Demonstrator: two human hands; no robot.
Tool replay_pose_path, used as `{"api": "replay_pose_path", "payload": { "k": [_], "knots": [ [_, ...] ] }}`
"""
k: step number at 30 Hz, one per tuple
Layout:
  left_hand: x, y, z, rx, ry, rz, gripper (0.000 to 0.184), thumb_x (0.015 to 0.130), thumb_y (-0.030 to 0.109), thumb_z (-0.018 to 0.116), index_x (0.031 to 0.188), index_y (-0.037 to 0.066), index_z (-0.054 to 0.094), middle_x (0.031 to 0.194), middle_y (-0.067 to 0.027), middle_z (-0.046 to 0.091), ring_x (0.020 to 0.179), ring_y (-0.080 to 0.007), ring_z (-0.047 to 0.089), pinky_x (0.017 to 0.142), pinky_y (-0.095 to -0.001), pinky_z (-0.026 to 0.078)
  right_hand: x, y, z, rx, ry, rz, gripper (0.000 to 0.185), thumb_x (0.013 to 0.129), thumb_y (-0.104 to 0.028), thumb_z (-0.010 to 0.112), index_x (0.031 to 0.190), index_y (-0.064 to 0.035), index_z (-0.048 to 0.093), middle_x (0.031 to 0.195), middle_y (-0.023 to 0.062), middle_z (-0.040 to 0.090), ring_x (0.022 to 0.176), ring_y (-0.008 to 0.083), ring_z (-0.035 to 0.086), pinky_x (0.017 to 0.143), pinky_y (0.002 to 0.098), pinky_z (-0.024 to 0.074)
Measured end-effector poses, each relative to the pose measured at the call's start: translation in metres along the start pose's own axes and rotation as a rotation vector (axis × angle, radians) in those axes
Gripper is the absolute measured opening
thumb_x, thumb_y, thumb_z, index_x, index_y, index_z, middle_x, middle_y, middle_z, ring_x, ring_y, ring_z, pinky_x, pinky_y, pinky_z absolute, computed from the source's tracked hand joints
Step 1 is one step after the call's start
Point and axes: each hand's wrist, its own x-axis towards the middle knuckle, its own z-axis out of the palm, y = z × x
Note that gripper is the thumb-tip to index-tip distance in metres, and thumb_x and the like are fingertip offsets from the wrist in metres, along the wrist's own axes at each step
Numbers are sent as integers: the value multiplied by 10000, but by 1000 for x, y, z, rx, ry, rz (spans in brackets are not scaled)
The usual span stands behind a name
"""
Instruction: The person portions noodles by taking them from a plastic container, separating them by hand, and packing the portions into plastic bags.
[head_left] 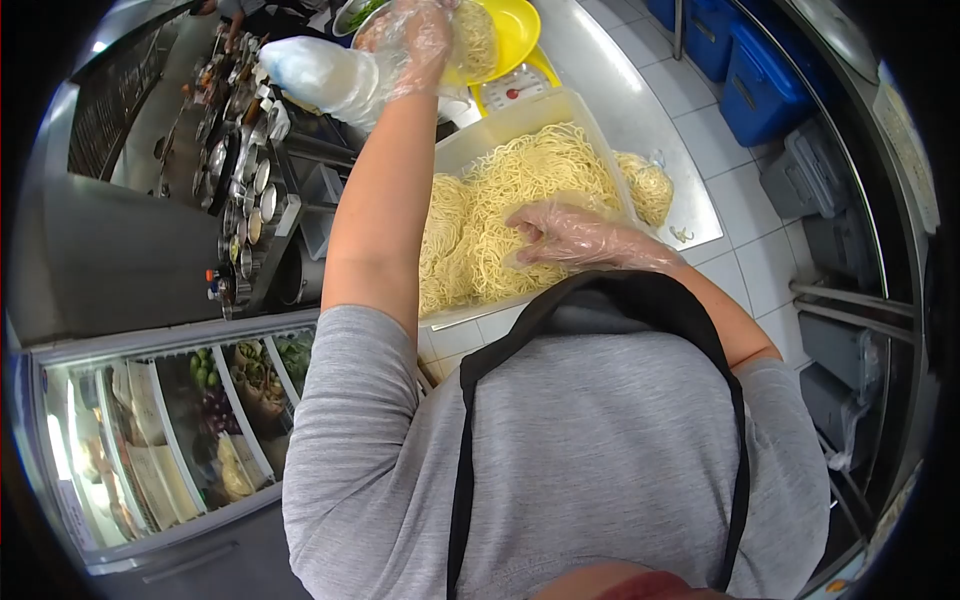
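Pale-yellow stringy noodles (530, 165) largely fill translucent plastic bin (475, 143), 12 o'clock. One filled clear plastic bag (645, 190) beside it, 1 o'clock; further portion at round yellow plastic pan (520, 30). Judged: portioning underway, bulk remaining. Right gloved hand (590, 235): half-curled, part open, no hold seen. Left gloved hand (415, 45): near pan, fingers bent; grip indeterminate.

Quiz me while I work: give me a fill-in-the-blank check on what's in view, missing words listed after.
The right hand is over a plastic tub of yellow ____. Each hand wears a clear plastic ____. The round dish to the right of the left hand is coloured ____. The strap over the gray shirt is ____.

Missing words: noodles; glove; yellow; black.
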Motion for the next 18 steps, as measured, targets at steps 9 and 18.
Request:
{"api": "replay_pose_path", "payload": {
  "k": [9,18],
  "knots": [
    [14,76,-56,-493,-166,-244,317,936,326,485,864,50,621,758,-62,603,698,-155,543,674,-300,418,-2,2,-4,-31,19,-96,498,812,-336,665,1127,31,545,946,142,572,882,247,557,777,337,445],
    [11,73,-49,-872,-199,-324,186,884,207,609,949,34,635,853,-36,645,757,-110,568,678,-244,437,2,10,-2,-77,22,-141,492,818,-348,652,1109,36,551,976,159,578,916,255,561,800,332,447]
  ]
}}
